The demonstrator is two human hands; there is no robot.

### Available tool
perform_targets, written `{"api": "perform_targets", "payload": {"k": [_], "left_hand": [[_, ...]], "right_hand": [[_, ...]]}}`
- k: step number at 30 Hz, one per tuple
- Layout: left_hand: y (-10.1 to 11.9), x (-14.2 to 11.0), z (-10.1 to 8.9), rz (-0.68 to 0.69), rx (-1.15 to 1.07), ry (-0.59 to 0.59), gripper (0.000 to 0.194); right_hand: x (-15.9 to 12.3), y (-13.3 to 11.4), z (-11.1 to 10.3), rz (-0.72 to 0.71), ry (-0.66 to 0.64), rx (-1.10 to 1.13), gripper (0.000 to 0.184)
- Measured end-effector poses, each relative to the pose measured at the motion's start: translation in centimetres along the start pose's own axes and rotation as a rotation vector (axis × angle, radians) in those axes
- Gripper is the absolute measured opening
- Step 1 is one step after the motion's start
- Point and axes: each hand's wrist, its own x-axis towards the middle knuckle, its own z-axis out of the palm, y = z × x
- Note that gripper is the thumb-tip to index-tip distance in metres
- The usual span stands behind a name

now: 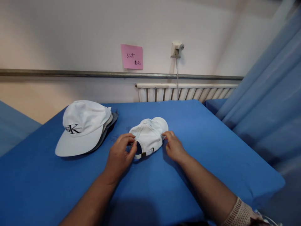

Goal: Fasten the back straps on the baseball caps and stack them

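Note:
A white baseball cap (148,135) rests on the blue-covered table (202,150), its brim toward the far right and its back strap with a dark buckle toward me. My left hand (122,152) pinches the cap's left edge beside the back opening, thumb and fingers curled on it. On the opposite side, my right hand (173,145) pinches the cap's edge near the brim. Over to the left sits a stack of caps, the top one a white cap (84,121) with black "CK" lettering; darker cap brims show beneath it.
A pink note (132,56) with handwriting is stuck on the wall above a metal rail (94,74). A plug sits in a wall socket (176,50), its cord hanging past a white radiator (188,92). Blue curtains (265,94) hang at the right.

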Motion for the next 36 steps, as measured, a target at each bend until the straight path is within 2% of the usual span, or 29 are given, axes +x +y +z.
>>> {"api": "perform_targets", "payload": {"k": [5,11,15,17,19,22,24,25,27,30,33,36], "left_hand": [[0.3,0.0,0.4,-0.071,-0.092,-0.157,0.009],[0.9,-0.3,0.7,-0.031,-0.189,-0.268,0.009],[1.4,-0.2,0.0,0.011,-0.278,-0.399,0.009],[1.6,-0.2,-0.2,0.013,-0.308,-0.426,0.01],[1.5,-0.2,-0.2,-0.013,-0.295,-0.367,0.01],[0.9,-0.2,0.2,-0.139,-0.173,-0.111,0.01],[0.2,-0.2,0.6,-0.23,-0.093,0.024,0.018],[-0.1,-0.1,0.8,-0.257,-0.073,0.037,0.023],[-0.5,-0.1,1.2,-0.271,-0.071,-0.025,0.028],[-0.7,-0.2,1.7,-0.266,-0.124,-0.136,0.022],[-0.4,-0.4,1.9,-0.331,-0.229,-0.13,0.021],[0.2,-0.6,2.1,-0.477,-0.42,-0.116,0.024]], "right_hand": [[0.3,-0.2,0.0,0.048,0.107,0.181,0.015],[0.2,-1.2,0.3,0.055,0.061,0.206,0.01],[0.2,-1.1,0.0,0.033,0.138,0.279,0.018],[0.3,-0.9,0.0,0.042,0.164,0.319,0.023],[0.4,-0.7,0.1,0.063,0.197,0.34,0.023],[0.4,-0.8,0.0,0.053,0.297,0.334,0.014],[0.2,-1.4,-0.2,-0.004,0.329,0.312,0.01],[0.0,-1.8,-0.2,-0.039,0.319,0.3,0.008],[-0.4,-2.6,-0.3,-0.1,0.277,0.273,0.006],[-1.0,-3.6,0.0,-0.171,0.204,0.211,0.007],[-1.2,-4.1,0.3,-0.234,0.153,0.139,0.011],[-1.2,-4.5,0.0,-0.27,0.098,0.097,0.02]]}}
